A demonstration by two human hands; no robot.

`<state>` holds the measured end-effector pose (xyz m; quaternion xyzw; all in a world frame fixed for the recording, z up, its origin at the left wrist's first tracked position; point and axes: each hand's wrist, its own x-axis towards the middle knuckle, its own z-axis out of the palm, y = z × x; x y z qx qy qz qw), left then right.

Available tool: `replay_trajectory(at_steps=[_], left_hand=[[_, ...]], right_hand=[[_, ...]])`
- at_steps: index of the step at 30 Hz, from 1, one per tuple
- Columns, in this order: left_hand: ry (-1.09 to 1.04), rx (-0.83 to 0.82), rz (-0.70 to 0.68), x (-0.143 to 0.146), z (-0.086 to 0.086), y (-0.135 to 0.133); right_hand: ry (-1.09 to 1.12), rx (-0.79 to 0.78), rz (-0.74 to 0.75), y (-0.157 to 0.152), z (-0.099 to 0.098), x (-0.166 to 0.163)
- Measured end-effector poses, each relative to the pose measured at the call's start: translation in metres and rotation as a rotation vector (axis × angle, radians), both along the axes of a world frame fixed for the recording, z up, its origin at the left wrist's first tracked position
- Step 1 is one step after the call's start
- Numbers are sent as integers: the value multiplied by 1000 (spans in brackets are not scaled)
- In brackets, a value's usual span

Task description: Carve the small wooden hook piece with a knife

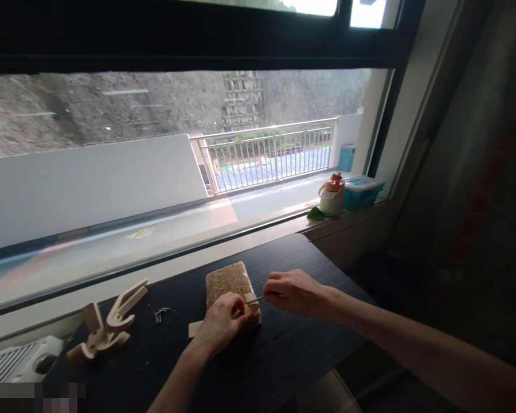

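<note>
A rectangular board with a rough, straw-coloured top (227, 282) lies on the dark table. My left hand (223, 321) is closed over its near right corner and grips a pale wooden piece (195, 328), whose end sticks out to the left. Just to the right, my right hand (294, 292) pinches a thin metal tool (259, 299) between thumb and fingers. The tool's shaft points left and meets the wood beside my left fingers. Its exact kind cannot be made out, and my left palm hides much of the wooden piece.
Left on the black table (163, 367) lie curved wooden parts (101, 335) and several small metal screws (160, 315). A grey-white appliance (23, 358) stands at the lower left. On the window sill are a bottle with an orange top (332, 198) and a teal lidded box (362, 194).
</note>
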<state>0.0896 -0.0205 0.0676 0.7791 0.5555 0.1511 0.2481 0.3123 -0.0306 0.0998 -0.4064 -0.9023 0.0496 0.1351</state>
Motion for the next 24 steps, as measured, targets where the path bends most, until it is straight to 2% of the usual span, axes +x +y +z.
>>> replay_trajectory(at_steps=[4, 8, 13, 18, 24], left_hand=[[-2, -5, 17, -2, -5, 1], [-18, 1, 25, -3, -6, 1], [-54, 19, 7, -6, -4, 0], [-61, 27, 4, -7, -8, 1], [-69, 41, 16, -9, -14, 3]], right_hand=[[-133, 60, 101, -2, 38, -29], [-357, 19, 182, 1, 57, -55], [-500, 8, 222, 6, 57, -75], [-528, 10, 224, 12, 52, -85], [-571, -3, 242, 13, 57, -91]])
